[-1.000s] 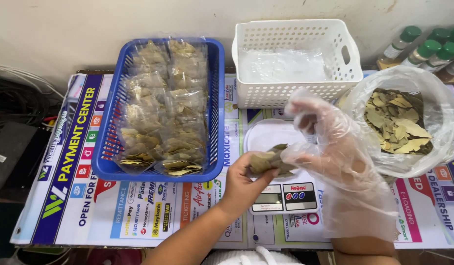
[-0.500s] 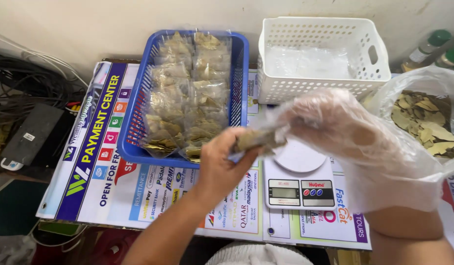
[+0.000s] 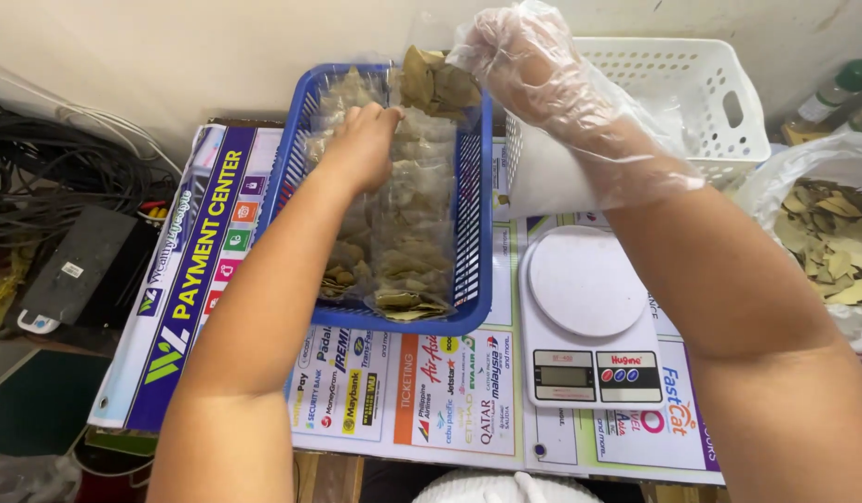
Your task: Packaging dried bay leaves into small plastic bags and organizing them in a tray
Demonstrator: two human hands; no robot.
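Over the counter (image 3: pixel 375 410), I am reaching both arms into the blue basket (image 3: pixel 477 233) of packed leaf bags. I am pinching a clear packet of dried leaves (image 3: pixel 435 84) in my gloved right hand (image 3: pixel 533 65) above the basket's far end, while my bare left hand (image 3: pixel 361 140) is resting, fingers curled, on the bags just beside it.

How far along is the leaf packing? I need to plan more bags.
Done: the blue basket already holds many filled packets. In hand: the gloved right hand holds a packet of leaves over the basket's far end, the bare left hand touching the packets there. Left: loose leaves remain in the bag at right; the scale is bare.
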